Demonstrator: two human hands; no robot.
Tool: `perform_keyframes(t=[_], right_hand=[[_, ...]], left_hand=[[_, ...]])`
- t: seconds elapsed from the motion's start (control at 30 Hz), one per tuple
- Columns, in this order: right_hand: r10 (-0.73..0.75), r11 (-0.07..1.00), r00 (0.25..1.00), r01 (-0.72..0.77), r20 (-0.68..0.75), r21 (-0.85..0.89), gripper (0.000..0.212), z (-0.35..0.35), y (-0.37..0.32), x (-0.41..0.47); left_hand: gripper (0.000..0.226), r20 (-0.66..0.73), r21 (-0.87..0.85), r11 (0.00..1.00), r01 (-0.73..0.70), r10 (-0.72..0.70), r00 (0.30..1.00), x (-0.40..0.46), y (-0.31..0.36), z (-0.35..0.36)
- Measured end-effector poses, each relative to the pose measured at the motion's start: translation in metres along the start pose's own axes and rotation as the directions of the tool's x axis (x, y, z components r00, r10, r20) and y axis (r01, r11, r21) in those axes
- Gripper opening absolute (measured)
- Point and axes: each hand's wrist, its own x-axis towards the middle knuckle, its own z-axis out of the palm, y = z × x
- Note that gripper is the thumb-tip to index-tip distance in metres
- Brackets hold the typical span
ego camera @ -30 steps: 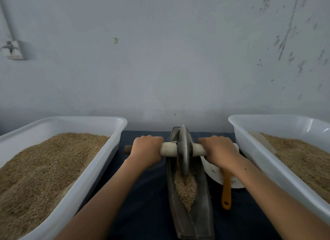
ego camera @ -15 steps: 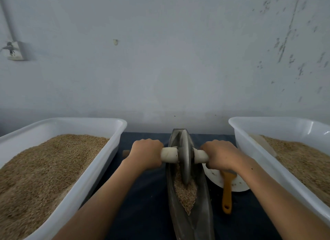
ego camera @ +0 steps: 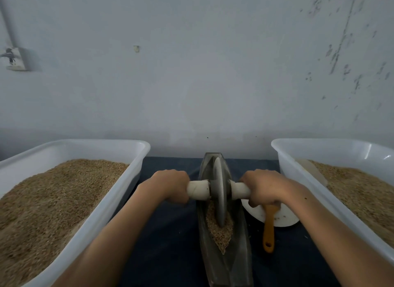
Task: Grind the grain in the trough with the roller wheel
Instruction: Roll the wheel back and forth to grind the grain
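Head view: roller wheel (ego camera: pixel 219 192) upright in trough (ego camera: pixel 238 265), between both hands' fingers (ego camera: pixel 253 182).

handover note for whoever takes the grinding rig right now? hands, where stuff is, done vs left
Left hand: grips the white wooden axle handle left of the wheel.
Right hand: grips the same axle on the right.
Grey metal roller wheel stands upright in the dark boat-shaped metal trough, on the tan grain.
White plastic tubs of grain sit left and right; a white plate with an orange-handled brush lies by the trough.
Done: wheel set in the trough, both hands on the axle.
Left: grain looks mostly whole; keep rolling.
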Motion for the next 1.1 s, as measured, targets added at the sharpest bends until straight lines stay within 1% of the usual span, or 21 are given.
perform_keyframes(t=[0.07,0.17,0.23,0.27,0.33,0.37,0.43,0.47,0.53,0.57,0.63,0.7,0.77,0.83,0.87,0.93,0.97,1.03,1.1], right_hand=[[0.009,1.000,0.999,-0.009,0.044,0.005,0.037,-0.001,-0.001,-0.003],[0.024,1.000,0.999,-0.024,-0.025,-0.014,0.034,0.004,-0.001,-0.001],[0.040,0.998,0.991,-0.046,-0.128,-0.040,0.028,0.008,-0.003,0.004],[0.047,0.996,0.977,-0.061,-0.209,-0.060,0.023,0.011,-0.004,0.007],[0.048,0.994,0.919,-0.082,-0.392,-0.070,0.017,0.017,-0.005,0.012],[0.048,0.995,0.893,-0.084,-0.447,-0.061,0.020,0.020,-0.005,0.013],[0.041,0.997,0.878,-0.068,-0.477,-0.039,0.023,0.024,-0.003,0.015],[0.033,0.998,0.881,-0.054,-0.471,-0.031,0.020,0.024,-0.002,0.014],[0.014,0.999,0.914,-0.032,-0.405,-0.037,0.015,0.021,0.000,0.012],[0.007,0.999,0.942,-0.022,-0.337,-0.042,0.019,0.017,0.001,0.010],[0.000,0.999,0.984,-0.009,-0.178,-0.047,0.027,0.010,0.000,0.006],[0.002,0.999,0.997,-0.005,-0.075,-0.043,0.032,0.004,-0.002,0.001],[0.004,0.998,0.998,-0.007,-0.055,-0.058,0.032,0.002,-0.005,-0.001],[0.015,0.998,0.997,-0.020,-0.074,-0.066,0.030,0.002,-0.006,0.000],[0.023,0.998,0.996,-0.028,-0.088,-0.062,0.029,0.002,-0.006,0.001],[0.042,0.997,0.989,-0.051,-0.143,-0.055,0.028,0.005,-0.005,0.005],[0.051,0.996,0.981,-0.064,-0.190,-0.059,0.026,0.008,-0.005,0.007],[0.058,0.995,0.948,-0.080,-0.313,-0.058,0.021,0.013,-0.005,0.010],[0.058,0.996,0.920,-0.079,-0.387,-0.039,0.020,0.017,-0.006,0.011]], left_hand=[[0.043,0.021,0.003,1.000,0.004,-0.005,1.000,-0.001,0.001,0.000],[0.039,-0.086,0.058,0.998,0.025,-0.020,0.996,0.001,0.003,0.001],[0.035,-0.201,0.089,0.995,0.040,-0.021,0.979,0.004,0.003,0.005],[0.032,-0.270,0.098,0.994,0.045,-0.017,0.963,0.006,0.002,0.008],[0.024,-0.423,0.103,0.993,0.057,-0.008,0.906,0.008,0.001,0.014],[0.021,-0.486,0.104,0.993,0.059,-0.001,0.874,0.008,0.001,0.017],[0.020,-0.543,0.108,0.993,0.050,0.017,0.839,0.009,0.000,0.020],[0.020,-0.538,0.111,0.993,0.040,0.026,0.842,0.010,-0.001,0.020],[0.023,-0.473,0.121,0.992,0.020,0.040,0.880,0.009,-0.002,0.015],[0.026,-0.407,0.120,0.993,0.009,0.041,0.912,0.008,-0.003,0.012],[0.034,-0.227,0.082,0.997,-0.004,0.023,0.974,0.005,-0.003,0.006],[0.040,-0.061,0.016,1.000,0.000,0.001,0.998,0.002,-0.004,0.002],[0.042,0.030,-0.046,0.999,0.000,0.001,1.000,0.000,-0.005,0.002],[0.041,0.028,-0.055,0.998,0.005,-0.004,1.000,0.000,-0.005,0.003],[0.039,-0.015,-0.033,0.999,0.010,-0.010,1.000,0.000,-0.004,0.004],[0.034,-0.178,0.043,0.999,0.014,-0.006,0.984,0.003,-0.002,0.006],[0.030,-0.281,0.081,0.996,0.021,0.002,0.960,0.004,-0.001,0.009],[0.023,-0.463,0.128,0.991,0.051,0.014,0.886,0.006,0.001,0.016],[0.021,-0.563,0.145,0.987,0.069,0.025,0.826,0.008,0.002,0.022]])
